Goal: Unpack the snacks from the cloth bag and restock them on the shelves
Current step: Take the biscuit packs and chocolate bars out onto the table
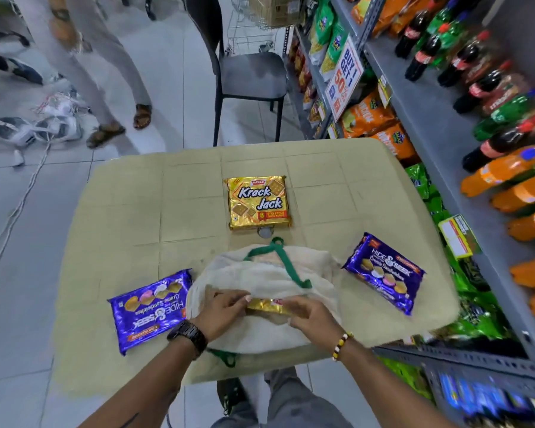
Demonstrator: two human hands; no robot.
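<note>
A white cloth bag (260, 273) with green handles lies on the beige table (136, 211). At its near opening a gold snack pack (267, 306) sticks out. My left hand (220, 310) pinches the pack's left end, and my right hand (311, 313) grips its right end. A gold Krack Jack pack (258, 202) lies flat beyond the bag. One purple Hide & Seek pack (150, 308) lies left of the bag, another (383, 271) to its right.
Grey shelves (420, 97) on the right carry soda bottles, orange and green snack bags and a sale sign. A black chair (247, 72) stands behind the table. A person's legs and cables are on the floor at far left.
</note>
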